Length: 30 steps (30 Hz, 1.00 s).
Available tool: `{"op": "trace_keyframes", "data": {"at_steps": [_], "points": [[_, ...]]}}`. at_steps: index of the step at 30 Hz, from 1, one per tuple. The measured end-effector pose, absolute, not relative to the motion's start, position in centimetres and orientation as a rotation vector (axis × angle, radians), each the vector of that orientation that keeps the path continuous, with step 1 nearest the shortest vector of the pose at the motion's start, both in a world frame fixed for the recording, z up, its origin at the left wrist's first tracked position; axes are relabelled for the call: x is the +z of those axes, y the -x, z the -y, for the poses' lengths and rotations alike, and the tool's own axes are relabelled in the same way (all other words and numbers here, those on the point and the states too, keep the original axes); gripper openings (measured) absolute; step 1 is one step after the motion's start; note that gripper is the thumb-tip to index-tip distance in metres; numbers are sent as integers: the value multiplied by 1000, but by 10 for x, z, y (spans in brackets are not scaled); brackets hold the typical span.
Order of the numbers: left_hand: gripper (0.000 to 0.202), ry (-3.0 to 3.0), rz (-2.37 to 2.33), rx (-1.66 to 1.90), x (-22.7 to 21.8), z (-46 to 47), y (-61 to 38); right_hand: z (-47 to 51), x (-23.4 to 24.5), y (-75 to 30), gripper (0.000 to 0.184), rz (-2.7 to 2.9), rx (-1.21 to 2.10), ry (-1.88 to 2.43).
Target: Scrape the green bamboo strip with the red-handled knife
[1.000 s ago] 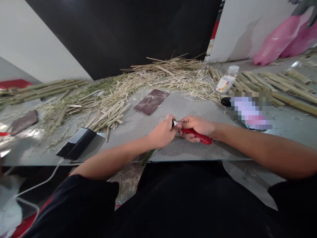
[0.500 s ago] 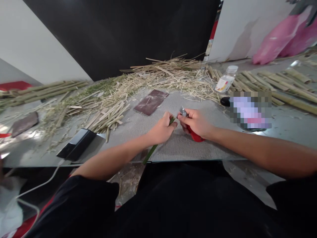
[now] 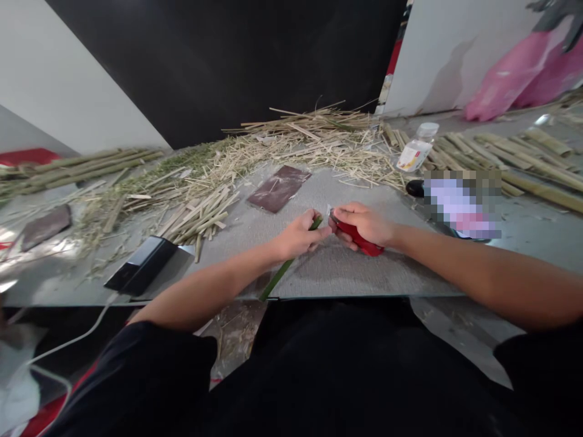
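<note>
My left hand (image 3: pixel 303 235) is closed round a green bamboo strip (image 3: pixel 279 280). The strip's upper end pokes out past my thumb, and its lower end slants down to the table's front edge. In my right hand (image 3: pixel 362 224) lies a red utility knife (image 3: pixel 364 241) with a grey metal nose and a short blade pointing up and left. The blade tip is close to the upper end of the strip; whether they touch I cannot tell. Both hands are just above the grey tabletop (image 3: pixel 346 276).
Behind my hands lies brown sandpaper (image 3: pixel 279 189), with a heap of bamboo shavings (image 3: pixel 314 136) beyond it. Cut strips (image 3: pixel 200 212) and a black box (image 3: pixel 141 265) with a cable are left. A bottle (image 3: pixel 416 149), a blurred-out phone (image 3: pixel 462 206) and bamboo lengths (image 3: pixel 514 152) are right.
The knife has turned in my right hand, so more of its red body shows, and it has shifted slightly right. My left hand has barely moved with the strip.
</note>
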<state>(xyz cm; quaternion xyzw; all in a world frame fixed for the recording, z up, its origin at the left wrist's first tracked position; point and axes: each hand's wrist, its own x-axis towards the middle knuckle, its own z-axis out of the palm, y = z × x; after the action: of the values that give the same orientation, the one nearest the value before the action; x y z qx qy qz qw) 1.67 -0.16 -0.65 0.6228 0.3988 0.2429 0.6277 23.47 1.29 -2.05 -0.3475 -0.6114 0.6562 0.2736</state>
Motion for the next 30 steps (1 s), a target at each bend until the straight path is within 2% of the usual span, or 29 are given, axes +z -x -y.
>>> {"op": "trace_keyframes", "data": {"at_steps": [8, 20, 23, 27, 30], "points": [[57, -1662, -967, 538, -17, -2, -14, -10, -23, -234, 35, 1734, 2034, 820], [29, -1934, -1097, 501, -19, 1, -19, 0, -19, -228, 22, 1464, 2219, 929], [27, -1977, -1184, 504, -21, 1, -21, 5, -22, -220, 21, 1440, 2111, 987], [33, -1987, -1299, 508, -19, 0, -23, 12, -30, -209, 26, 1353, 1874, 1031], [38, -2011, -1296, 562, -16, -2, -21, 10, -31, -209, 29, 1387, 1893, 983]]}}
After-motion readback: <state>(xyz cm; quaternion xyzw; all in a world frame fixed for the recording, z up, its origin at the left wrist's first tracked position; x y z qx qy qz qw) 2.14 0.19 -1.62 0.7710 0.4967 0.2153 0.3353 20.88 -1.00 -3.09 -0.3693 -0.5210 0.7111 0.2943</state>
